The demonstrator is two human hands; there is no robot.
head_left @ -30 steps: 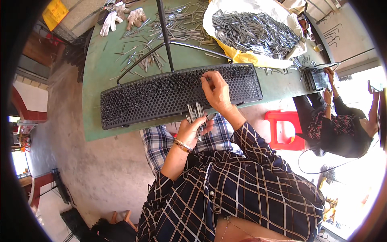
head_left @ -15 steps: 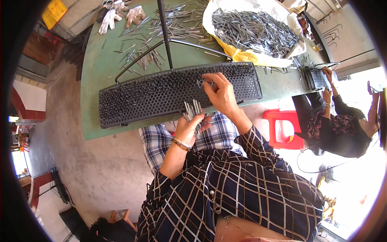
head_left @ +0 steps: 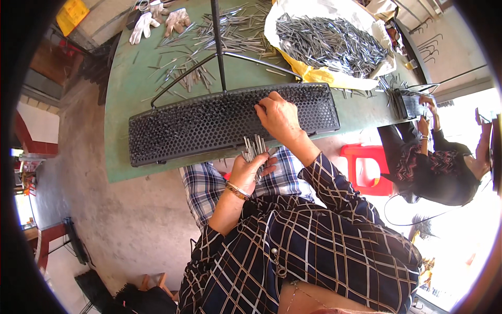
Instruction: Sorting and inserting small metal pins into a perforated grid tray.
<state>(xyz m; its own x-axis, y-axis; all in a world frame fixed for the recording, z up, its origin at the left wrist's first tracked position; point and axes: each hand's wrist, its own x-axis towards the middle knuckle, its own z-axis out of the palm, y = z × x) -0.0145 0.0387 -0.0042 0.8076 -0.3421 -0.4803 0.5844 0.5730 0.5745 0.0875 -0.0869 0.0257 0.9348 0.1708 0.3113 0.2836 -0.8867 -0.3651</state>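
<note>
A long black perforated rack (head_left: 209, 130) lies along the near edge of the table, its holes in rows. Dark short pieces stand in many of the holes at its left and along its far side. My left hand (head_left: 248, 171) is closed round a bundle of thin grey metal rods (head_left: 254, 146), their ends pointing up just in front of the rack's near edge. Over the right half of the rack, my right hand (head_left: 280, 119) has its thumb and fingers pinched together close to the holes. Whatever lies between those fingertips is hidden.
A green table (head_left: 121, 104) carries loose metal rods (head_left: 230, 32), a white and yellow sack (head_left: 334, 77) heaped with more, and work gloves (head_left: 178, 20). A black metal frame (head_left: 218, 49) rises behind the rack. Right, a person (head_left: 444, 162) works at another rack beside a red stool (head_left: 361, 183).
My right hand has shifted slightly left and its fingers have drawn into a pinch at the rack. My left hand, still round the rods, has moved a little right and down.
</note>
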